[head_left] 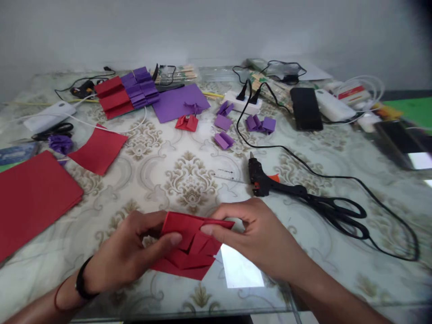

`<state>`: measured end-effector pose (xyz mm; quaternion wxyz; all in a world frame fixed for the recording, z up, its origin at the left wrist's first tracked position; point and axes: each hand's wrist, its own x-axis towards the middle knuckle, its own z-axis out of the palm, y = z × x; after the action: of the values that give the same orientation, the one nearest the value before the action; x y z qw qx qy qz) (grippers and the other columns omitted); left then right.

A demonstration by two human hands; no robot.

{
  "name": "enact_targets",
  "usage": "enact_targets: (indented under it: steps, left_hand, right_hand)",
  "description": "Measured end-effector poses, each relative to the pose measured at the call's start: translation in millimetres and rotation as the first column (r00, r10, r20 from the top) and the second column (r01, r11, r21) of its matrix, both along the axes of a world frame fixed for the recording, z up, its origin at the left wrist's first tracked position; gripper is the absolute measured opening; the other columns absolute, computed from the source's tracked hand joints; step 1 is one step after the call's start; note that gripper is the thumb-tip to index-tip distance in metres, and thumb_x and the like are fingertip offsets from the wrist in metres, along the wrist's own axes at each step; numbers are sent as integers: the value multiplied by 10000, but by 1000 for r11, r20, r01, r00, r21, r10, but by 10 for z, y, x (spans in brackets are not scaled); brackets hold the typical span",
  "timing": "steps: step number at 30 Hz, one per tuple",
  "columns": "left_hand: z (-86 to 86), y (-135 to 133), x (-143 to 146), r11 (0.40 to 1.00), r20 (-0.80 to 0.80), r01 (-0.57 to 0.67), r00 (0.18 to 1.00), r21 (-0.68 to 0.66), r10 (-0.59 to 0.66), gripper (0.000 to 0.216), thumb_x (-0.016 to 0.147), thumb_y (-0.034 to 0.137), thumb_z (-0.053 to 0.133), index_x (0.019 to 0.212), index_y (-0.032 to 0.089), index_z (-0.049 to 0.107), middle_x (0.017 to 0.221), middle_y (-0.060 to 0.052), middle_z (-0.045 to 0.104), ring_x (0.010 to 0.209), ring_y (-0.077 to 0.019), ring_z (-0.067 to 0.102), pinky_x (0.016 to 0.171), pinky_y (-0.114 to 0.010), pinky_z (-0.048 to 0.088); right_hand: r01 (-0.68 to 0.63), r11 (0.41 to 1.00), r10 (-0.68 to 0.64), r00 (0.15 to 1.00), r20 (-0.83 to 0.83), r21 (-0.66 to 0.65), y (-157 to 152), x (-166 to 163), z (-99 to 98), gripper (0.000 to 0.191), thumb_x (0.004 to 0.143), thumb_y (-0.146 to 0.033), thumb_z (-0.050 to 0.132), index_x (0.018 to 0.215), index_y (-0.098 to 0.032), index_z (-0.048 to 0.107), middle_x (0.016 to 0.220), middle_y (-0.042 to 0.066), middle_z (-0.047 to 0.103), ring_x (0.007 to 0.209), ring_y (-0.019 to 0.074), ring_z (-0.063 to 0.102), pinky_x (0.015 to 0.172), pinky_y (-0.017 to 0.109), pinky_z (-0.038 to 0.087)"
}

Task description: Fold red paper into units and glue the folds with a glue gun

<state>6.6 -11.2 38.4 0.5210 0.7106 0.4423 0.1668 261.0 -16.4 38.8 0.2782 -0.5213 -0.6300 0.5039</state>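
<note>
A: Wall [216, 27]: plain, pale grey, unmarked, running behind the full width.

B: Counter [189, 175]: glass top over cream cloth with a beige damask pattern. Bright square glare on the glass near the front edge. Light soft, even.

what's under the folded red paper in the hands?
Under the folded red paper, held by the left hand and right hand, lies the patterned table, with a bright glare patch at its right edge. Whatever sits directly beneath is covered.

Home craft spot: glass-topped bench [337, 148] over patterned cloth, strewn with red paper sheets [30, 198], purple folded pieces [223, 140], glue gun [261, 177], scissors [340, 213], power strip [243, 102], phone [305, 108].
</note>
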Motion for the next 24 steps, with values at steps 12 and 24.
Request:
enact_targets:
  steps: [12, 24]
  left_hand:
    - [-16, -61, 55, 998, 61, -61, 996, 22, 60, 145, 931, 331, 753, 893, 225, 844, 699, 11, 774, 590, -109, 654, 548, -160, 454]
    - [-121, -22, 66, 961, 84, -267, 958, -72, 273, 253, 921, 453, 739, 867, 242, 868, 708, -14, 776, 605, -136, 599, 547, -211, 419]
  right_hand:
    - [-45, 986, 59, 995, -82, 160, -113, -131, -78, 176, 916, -256, 744, 760, -198, 797, 624, -30, 722, 552, 86, 601, 541, 198, 426]
    - [-44, 991, 29, 993, -112, -126, -9, -153, -224, 383, 959, -478, 648, 712, -193, 707, 590, -34, 487, 564, 106, 373, 501, 251, 297]
